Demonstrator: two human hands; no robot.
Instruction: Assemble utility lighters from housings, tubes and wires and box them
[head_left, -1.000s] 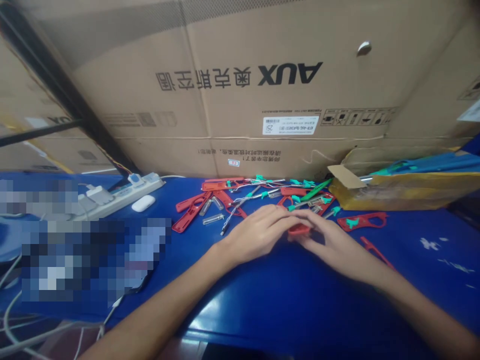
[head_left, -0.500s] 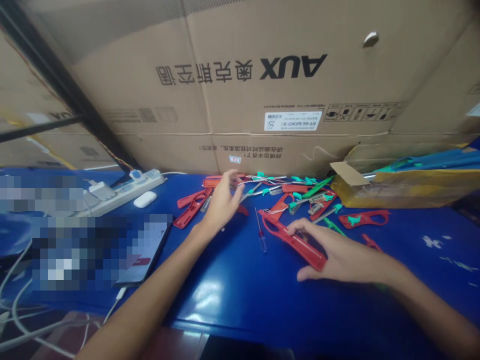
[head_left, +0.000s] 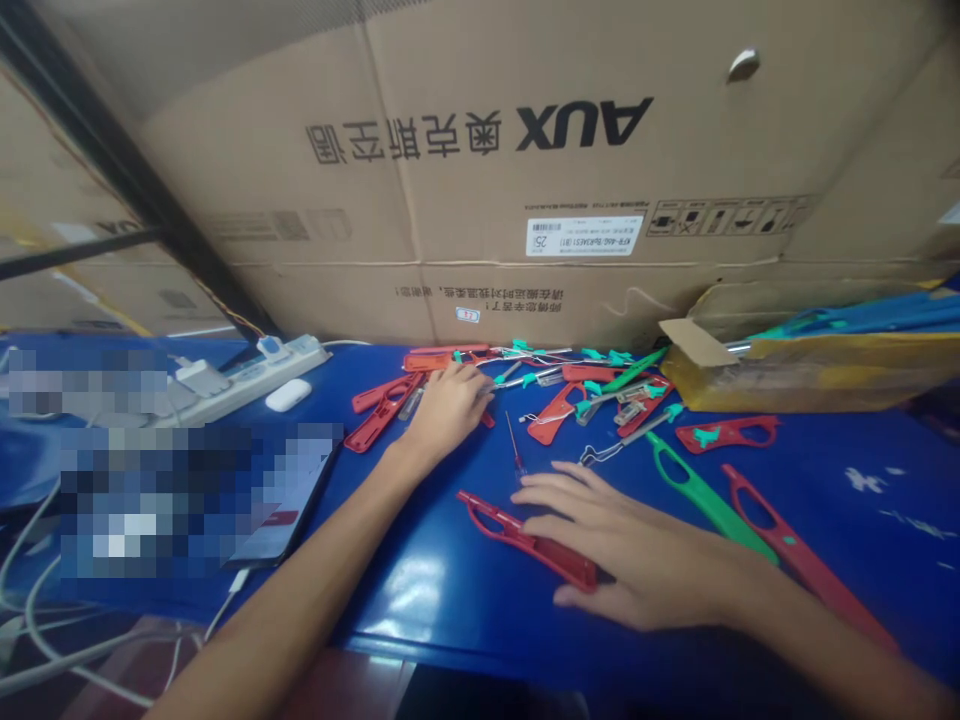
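Note:
In the head view, my right hand (head_left: 637,540) is spread over a red lighter shell (head_left: 517,530) on the blue table. Its fingers are apart, with the fingertips close above the shell and the thumb just beyond its lower end. My left hand (head_left: 450,410) reaches into the pile of parts at the back, fingers curled down; what lies under the fingertips is hidden. Around it are red lighter shells (head_left: 384,415), metal tubes and small teal pieces (head_left: 592,388). A thin screwdriver (head_left: 514,445) lies between my hands, its handle partly behind my right fingertips.
A green lighter shell (head_left: 709,505) and a long red one (head_left: 802,560) lie beside my right forearm. An open carton (head_left: 810,375) stands at the back right, before a large cardboard box (head_left: 480,60). A power strip (head_left: 247,380), white earbud case (head_left: 289,395) and phone (head_left: 289,500) are at left.
My right hand has moved toward me and left, laid the red lighter shell on the table and spread its fingers. The left fingers have curled down into the pile.

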